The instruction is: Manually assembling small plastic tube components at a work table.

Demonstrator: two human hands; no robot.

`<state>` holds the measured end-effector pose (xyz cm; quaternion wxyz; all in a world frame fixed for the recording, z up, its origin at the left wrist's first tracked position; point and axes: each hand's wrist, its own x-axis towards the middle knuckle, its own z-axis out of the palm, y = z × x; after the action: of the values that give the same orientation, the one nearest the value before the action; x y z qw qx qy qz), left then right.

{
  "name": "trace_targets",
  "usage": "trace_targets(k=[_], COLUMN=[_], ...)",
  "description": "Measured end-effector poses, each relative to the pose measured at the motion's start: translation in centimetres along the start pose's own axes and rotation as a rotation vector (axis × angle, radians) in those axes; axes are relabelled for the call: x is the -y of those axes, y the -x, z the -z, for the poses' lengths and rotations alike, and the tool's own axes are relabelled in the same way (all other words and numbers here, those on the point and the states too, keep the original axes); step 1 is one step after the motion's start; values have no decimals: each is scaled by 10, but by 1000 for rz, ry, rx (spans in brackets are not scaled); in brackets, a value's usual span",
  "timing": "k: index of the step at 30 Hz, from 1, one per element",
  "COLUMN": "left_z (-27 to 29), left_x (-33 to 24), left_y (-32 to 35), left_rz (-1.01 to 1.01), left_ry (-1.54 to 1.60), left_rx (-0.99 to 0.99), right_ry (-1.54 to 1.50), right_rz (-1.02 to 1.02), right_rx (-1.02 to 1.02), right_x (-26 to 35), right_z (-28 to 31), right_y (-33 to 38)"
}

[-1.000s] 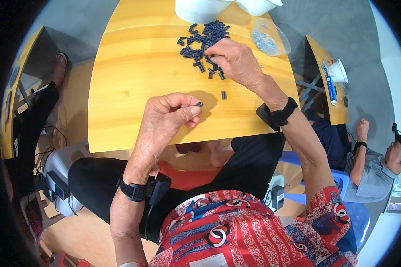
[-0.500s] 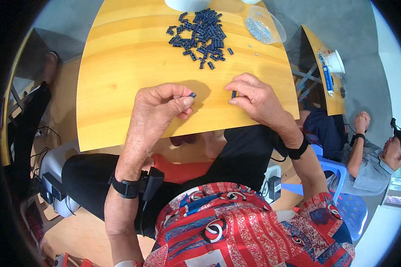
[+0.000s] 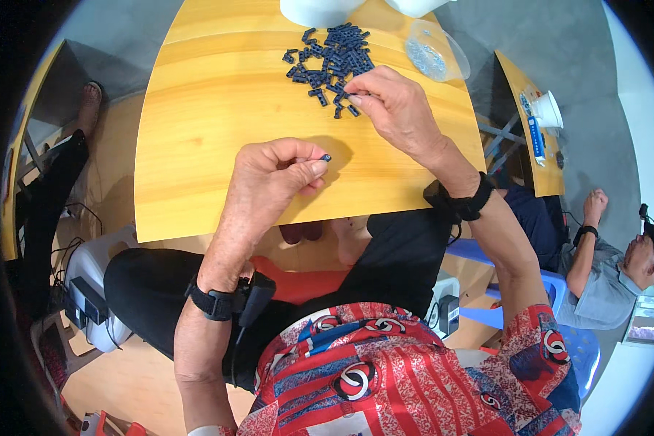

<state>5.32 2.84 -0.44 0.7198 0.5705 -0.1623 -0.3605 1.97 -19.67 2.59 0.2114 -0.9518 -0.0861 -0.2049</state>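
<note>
The left hand [image 3: 272, 174] pinches 1 small dark blue plastic piece [image 3: 325, 157]; at 1 o'clock, the right hand [image 3: 392, 109] has fingertips pressed together on the heap of dark blue plastic pieces [image 3: 330, 62] on the yellow wooden table [image 3: 196, 131].

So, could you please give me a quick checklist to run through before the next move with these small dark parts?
1. Left hand pinches one small dark part: ok.
2. Right hand reaches the pile of dark parts: ok.
3. Right fingertips have gripped a part: cannot tell.
4. Pile sits well inside the yellow table edges: ok.
5. Clear bag lies apart from the pile: ok.
</note>
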Motion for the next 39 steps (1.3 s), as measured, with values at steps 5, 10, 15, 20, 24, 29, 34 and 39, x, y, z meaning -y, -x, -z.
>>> trace_targets(k=[5,10,15,20,24,29,34,39], left_z=[3,3,4,4,3,4,3,4], left_x=[3,1,0,3,3,4,2,3], left_y=[0,1,1,0,-2,-3,-2,-2], left_rz=[-17,4,-4,-8,-33,-33,-35,-51], left_ry=[41,33,41,54,7,16,1,1], left_rx=[15,11,27,31,46,56,33,31], right_ry=[205,237,142,18,156,250,233,95], right_rz=[-9,16,41,73,62,68,75,62], right_rx=[138,124,46,92,139,179,178,89], right_x=[0,1,4,13,12,13,14,16], right_z=[-14,-21,-13,-9,-19,-19,-18,-17], right_y=[-12,-12,-13,1,5,11,13,18])
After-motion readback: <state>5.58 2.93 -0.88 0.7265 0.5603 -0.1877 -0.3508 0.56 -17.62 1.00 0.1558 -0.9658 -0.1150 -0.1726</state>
